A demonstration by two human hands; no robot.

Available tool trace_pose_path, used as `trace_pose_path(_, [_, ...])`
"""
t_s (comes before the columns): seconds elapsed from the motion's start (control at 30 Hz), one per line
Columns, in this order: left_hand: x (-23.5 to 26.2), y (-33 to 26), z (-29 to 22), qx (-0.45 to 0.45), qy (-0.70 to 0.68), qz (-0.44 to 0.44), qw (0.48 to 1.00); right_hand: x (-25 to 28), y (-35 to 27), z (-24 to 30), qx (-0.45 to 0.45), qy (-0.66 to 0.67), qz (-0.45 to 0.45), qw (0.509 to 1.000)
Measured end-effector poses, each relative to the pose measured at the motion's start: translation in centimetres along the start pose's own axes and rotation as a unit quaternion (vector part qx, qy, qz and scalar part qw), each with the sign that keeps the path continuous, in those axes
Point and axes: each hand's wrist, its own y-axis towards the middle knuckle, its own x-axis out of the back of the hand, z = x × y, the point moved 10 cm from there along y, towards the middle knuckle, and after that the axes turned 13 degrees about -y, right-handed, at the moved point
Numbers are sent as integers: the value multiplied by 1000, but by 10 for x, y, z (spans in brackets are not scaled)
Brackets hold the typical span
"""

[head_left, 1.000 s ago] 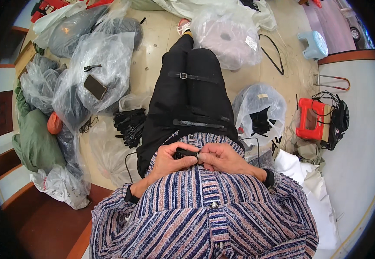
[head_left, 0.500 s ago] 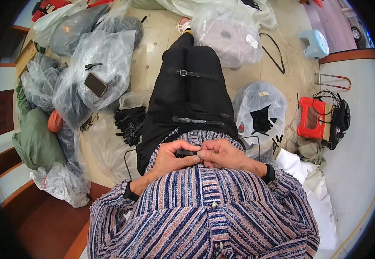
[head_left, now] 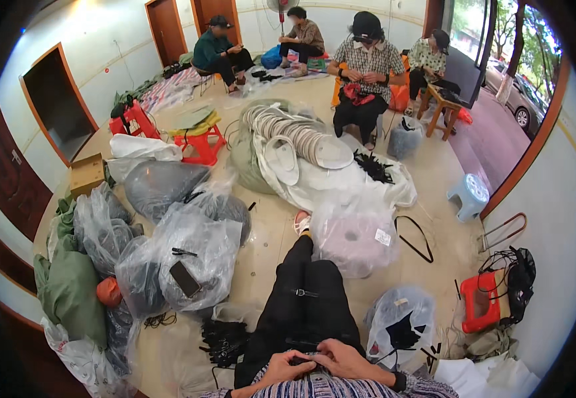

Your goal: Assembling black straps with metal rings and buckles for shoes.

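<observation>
My left hand [head_left: 286, 369] and my right hand [head_left: 346, 364] meet over my lap, both closed. Their fingertips pinch a narrow black strap [head_left: 299, 361], mostly hidden by the fingers. Across my black trousers lies a black strap with a silver buckle [head_left: 306, 292]. Nearer the hands, another dark strap [head_left: 303, 343] rests on the thighs. Beside my left leg sits a pile of black straps [head_left: 225, 343]. To the right of my legs, a clear plastic bag [head_left: 384, 306] stands open with black pieces [head_left: 404, 331] in it.
Stuffed plastic bags [head_left: 198, 249] crowd the left, one topped by a phone [head_left: 184, 278]. Ahead lie a bagged pink bundle [head_left: 351, 235] and stacked pale soles [head_left: 301, 136]. At right are a blue stool [head_left: 468, 198] and a red stool [head_left: 481, 302]. Several people sit farther back.
My view has tilted up, bringing the far room and several seated people into sight. Both hands now appear lower in the picture, still together on the black strap.
</observation>
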Motion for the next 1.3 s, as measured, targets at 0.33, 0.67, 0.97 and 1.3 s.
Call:
trace_pose_path(0.33, [1, 11, 11, -107, 204, 3, 973, -30, 9, 28, 132, -390, 99, 906])
trace_pose_path(0.67, [-4, -6, -1, -49, -9, -7, 999, -27, 0, -10, -4, -11, 44, 999])
trace_pose_path(0.97, [1, -4, 11, -98, 112, -2, 989, -52, -5, -15, -29, -204, 188, 960])
trace_pose_path(1.3, [-7, -8, -21, -186, -47, -8, 981, -32, -8, -25, -128, 302, 20, 944])
